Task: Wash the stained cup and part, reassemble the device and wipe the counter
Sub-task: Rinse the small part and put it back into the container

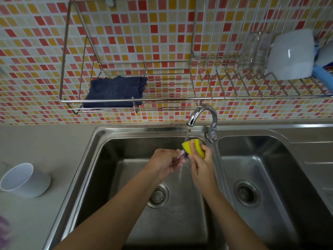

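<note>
Over the left sink basin (111, 177), my left hand (165, 163) pinches a small white part (181, 153), mostly hidden in my fingers. My right hand (201, 163) grips a folded yellow sponge (192, 147) wrapped against the tip of that part. Water runs from the chrome faucet (201, 114) onto the sponge and drips below my hands. A white cup (25, 179) lies tilted on the grey counter (45, 141) to the left of the sink. A dark blue cloth (115, 91) lies in the wire wall rack (72, 100) above.
A second basin (270, 168) lies to the right, each basin with a drain strainer (158, 195). The wire dish rack (234, 78) on the tiled wall holds a clear glass (255, 49) and a white cup (292, 55). A purple blur (4, 231) sits at the lower left edge.
</note>
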{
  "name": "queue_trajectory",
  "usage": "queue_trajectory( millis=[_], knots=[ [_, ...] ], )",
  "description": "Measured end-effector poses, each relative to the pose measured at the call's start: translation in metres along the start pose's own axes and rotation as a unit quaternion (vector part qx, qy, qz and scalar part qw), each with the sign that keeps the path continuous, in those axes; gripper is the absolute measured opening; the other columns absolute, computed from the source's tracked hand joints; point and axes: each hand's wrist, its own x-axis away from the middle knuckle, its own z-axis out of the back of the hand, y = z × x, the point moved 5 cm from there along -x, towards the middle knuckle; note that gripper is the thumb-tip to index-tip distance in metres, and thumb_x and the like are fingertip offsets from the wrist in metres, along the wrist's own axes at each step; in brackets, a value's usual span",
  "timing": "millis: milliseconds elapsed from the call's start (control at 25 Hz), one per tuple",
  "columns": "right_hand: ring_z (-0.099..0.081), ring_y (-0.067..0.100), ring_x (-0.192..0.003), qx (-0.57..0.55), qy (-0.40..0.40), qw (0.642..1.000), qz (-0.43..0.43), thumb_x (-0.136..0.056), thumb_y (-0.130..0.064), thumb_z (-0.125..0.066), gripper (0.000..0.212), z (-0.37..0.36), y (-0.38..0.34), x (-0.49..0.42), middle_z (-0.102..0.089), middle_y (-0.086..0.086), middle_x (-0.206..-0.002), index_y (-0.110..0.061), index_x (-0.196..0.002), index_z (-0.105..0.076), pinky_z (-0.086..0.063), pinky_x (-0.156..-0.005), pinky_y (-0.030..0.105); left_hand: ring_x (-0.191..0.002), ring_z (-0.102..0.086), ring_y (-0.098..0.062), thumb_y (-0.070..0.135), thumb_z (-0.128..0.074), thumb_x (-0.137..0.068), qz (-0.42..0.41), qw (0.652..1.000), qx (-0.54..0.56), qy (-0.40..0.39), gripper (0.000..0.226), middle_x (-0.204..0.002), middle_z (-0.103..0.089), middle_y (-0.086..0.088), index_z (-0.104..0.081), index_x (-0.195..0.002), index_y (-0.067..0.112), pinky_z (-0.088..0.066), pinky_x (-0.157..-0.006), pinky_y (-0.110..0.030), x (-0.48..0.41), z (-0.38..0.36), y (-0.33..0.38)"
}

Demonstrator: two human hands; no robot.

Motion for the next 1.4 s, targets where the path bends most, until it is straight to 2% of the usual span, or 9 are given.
queue_trajectory(
  millis=[520,680,800,880,960,1080,1160,1320,1400],
  knots=[
    [-0.044,0.014,-0.101,-0.007,0.018,1.0,-0.021,-0.091,-0.026,-0.044,0.048,-0.002,0.009,-0.017,-0.044,0.014,-0.114,-0.017,-0.139,-0.04,-0.036,-0.085,0.016,-0.053,-0.061,-0.01,0.005,-0.052,-0.093,0.036,0.999,0.011,0.006,0.015,-0.071,-0.062,-0.012,-0.063,-0.089,-0.005,-0.052,-0.046,-0.014,-0.016,-0.004,0.007],
    [-0.047,0.018,-0.106,-0.026,0.009,1.0,-0.011,-0.091,-0.028,-0.042,0.048,0.0,0.008,-0.02,-0.044,0.006,-0.119,-0.033,-0.138,-0.037,-0.043,-0.091,0.026,-0.05,-0.064,-0.01,0.004,-0.053,-0.093,0.032,0.999,0.021,0.005,0.013,-0.075,-0.061,-0.014,-0.062,-0.092,-0.005,-0.052,-0.045,-0.014,-0.018,-0.008,0.012],
    [-0.05,0.021,-0.098,-0.001,0.018,1.0,-0.004,-0.092,-0.031,-0.042,0.047,0.002,0.004,-0.025,-0.045,0.01,-0.111,-0.022,-0.138,-0.041,-0.047,-0.08,0.03,-0.064,-0.061,-0.014,0.004,-0.055,-0.092,0.026,0.999,0.022,0.006,0.011,-0.076,-0.062,-0.014,-0.062,-0.091,-0.005,-0.053,-0.047,-0.015,-0.02,-0.01,0.016],
    [-0.051,0.022,-0.093,0.037,0.02,0.999,-0.012,-0.092,-0.035,-0.043,0.047,0.003,0.006,-0.028,-0.049,0.012,-0.108,-0.026,-0.138,-0.041,-0.047,-0.075,0.034,-0.065,-0.061,-0.015,0.002,-0.055,-0.091,0.023,0.999,0.022,0.004,0.01,-0.075,-0.062,-0.014,-0.062,-0.089,-0.005,-0.053,-0.047,-0.015,-0.02,-0.011,0.019],
    [-0.054,0.024,-0.092,0.037,0.047,0.997,-0.052,-0.09,-0.037,-0.045,0.048,0.007,0.01,-0.031,-0.051,0.01,-0.107,-0.031,-0.137,-0.039,-0.047,-0.078,0.041,-0.065,-0.061,-0.016,0.0,-0.055,-0.091,0.02,1.0,0.02,0.004,0.008,-0.075,-0.062,-0.015,-0.061,-0.089,-0.005,-0.054,-0.048,-0.015,-0.019,-0.013,0.019],
    [-0.054,0.022,-0.098,0.055,0.014,0.998,-0.014,-0.085,-0.038,-0.049,0.051,0.004,0.009,-0.029,-0.054,0.008,-0.112,-0.036,-0.135,-0.041,-0.044,-0.084,0.046,-0.066,-0.06,-0.015,-0.001,-0.056,-0.089,0.005,1.0,0.017,0.01,0.007,-0.077,-0.062,-0.015,-0.061,-0.084,-0.001,-0.053,-0.051,-0.015,-0.02,-0.012,0.023],
    [-0.057,0.022,-0.096,0.002,0.036,0.998,-0.048,-0.086,-0.039,-0.052,0.05,0.006,0.013,-0.031,-0.055,0.007,-0.115,-0.04,-0.134,-0.04,-0.05,-0.08,0.047,-0.062,-0.061,-0.013,-0.003,-0.056,-0.089,0.003,1.0,0.018,0.008,0.009,-0.076,-0.062,-0.014,-0.061,-0.082,0.001,-0.052,-0.05,-0.014,-0.02,-0.014,0.023],
    [-0.058,0.019,-0.094,-0.037,0.037,0.998,-0.041,-0.086,-0.031,-0.059,0.049,0.008,0.014,-0.028,-0.055,0.007,-0.115,-0.026,-0.132,-0.046,-0.05,-0.074,0.023,-0.053,-0.059,-0.008,-0.004,-0.056,-0.089,-0.004,1.0,0.005,0.008,0.01,-0.073,-0.062,-0.012,-0.062,-0.084,0.003,-0.05,-0.048,-0.012,-0.02,-0.012,0.023],
    [-0.056,0.019,-0.095,-0.042,0.042,0.997,-0.051,-0.087,-0.035,-0.056,0.047,0.011,0.013,-0.029,-0.053,0.008,-0.114,-0.027,-0.132,-0.045,-0.047,-0.075,0.024,-0.059,-0.057,-0.011,-0.004,-0.057,-0.088,-0.008,1.0,-0.015,0.009,0.01,-0.073,-0.062,-0.011,-0.063,-0.085,0.004,-0.05,-0.05,-0.014,-0.019,-0.012,0.021]
  ],
)
